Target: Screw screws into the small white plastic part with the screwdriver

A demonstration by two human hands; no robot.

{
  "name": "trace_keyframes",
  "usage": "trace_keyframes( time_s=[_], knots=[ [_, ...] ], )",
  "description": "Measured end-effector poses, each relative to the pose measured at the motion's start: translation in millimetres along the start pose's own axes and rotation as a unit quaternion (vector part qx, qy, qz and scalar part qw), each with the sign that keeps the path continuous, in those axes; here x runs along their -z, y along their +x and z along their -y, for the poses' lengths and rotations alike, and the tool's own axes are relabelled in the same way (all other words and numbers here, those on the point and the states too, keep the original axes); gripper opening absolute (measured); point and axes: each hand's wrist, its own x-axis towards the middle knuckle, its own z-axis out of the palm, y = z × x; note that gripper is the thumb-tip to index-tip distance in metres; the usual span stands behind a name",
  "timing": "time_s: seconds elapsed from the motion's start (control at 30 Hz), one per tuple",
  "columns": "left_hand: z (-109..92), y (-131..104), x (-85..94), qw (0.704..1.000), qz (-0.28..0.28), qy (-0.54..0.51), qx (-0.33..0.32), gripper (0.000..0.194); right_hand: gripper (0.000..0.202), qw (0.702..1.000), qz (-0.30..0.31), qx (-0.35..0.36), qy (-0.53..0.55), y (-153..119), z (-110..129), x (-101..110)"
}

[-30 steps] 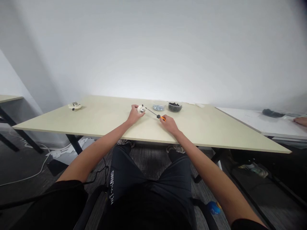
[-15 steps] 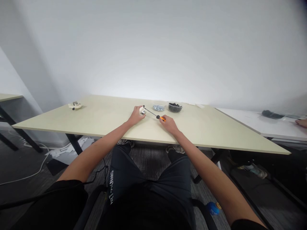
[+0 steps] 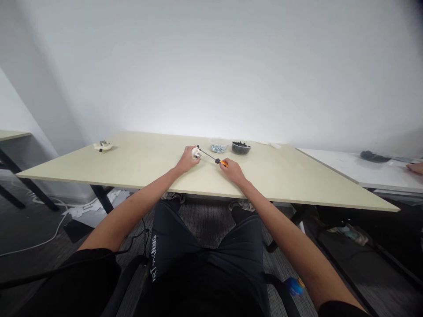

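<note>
My left hand [image 3: 187,159] is closed around a small white part [image 3: 196,153] with metal and a black piece on it, held above the table. My right hand [image 3: 234,170] grips the orange and black handle of a screwdriver [image 3: 224,163]. Its long shaft points up and left, and the tip meets the black piece at the top of the white part. Behind my hands sit a clear container of small silvery pieces [image 3: 218,149] and a clear bowl of black pieces [image 3: 241,148].
A second white part [image 3: 103,146] lies at the far left of the pale table [image 3: 148,156]. To the right, a white table [image 3: 343,169] bears a dark object [image 3: 375,156], and another person's hand [image 3: 415,168] shows at the edge. A wall rises behind.
</note>
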Motion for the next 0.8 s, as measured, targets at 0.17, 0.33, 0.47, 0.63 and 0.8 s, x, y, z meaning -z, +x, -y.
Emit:
trace_keyframes(
  time_s=[0.17, 0.33, 0.47, 0.63, 0.8],
  knots=[
    [1, 0, -0.3, 1.000, 0.004, 0.002, -0.002, 0.061, 0.021, 1.000, 0.000, -0.002, 0.000, 1, -1, -1],
    [-2, -1, 0.8, 1.000, 0.009, -0.005, 0.001, 0.061, 0.021, 1.000, 0.003, -0.001, 0.000, 1, -1, -1],
    [-5, -3, 2.3, 1.000, 0.011, -0.006, -0.002, 0.060, 0.029, 1.000, 0.005, -0.001, 0.013, 1, -5, -3],
    [-3, -3, 1.4, 1.000, 0.014, 0.003, -0.014, 0.061, 0.030, 0.999, -0.017, 0.030, -0.013, 3, -13, -4],
    [3, -2, -0.5, 1.000, 0.002, 0.005, -0.015, 0.060, 0.033, 0.997, 0.029, 0.035, -0.060, 4, -13, 0]
  ],
)
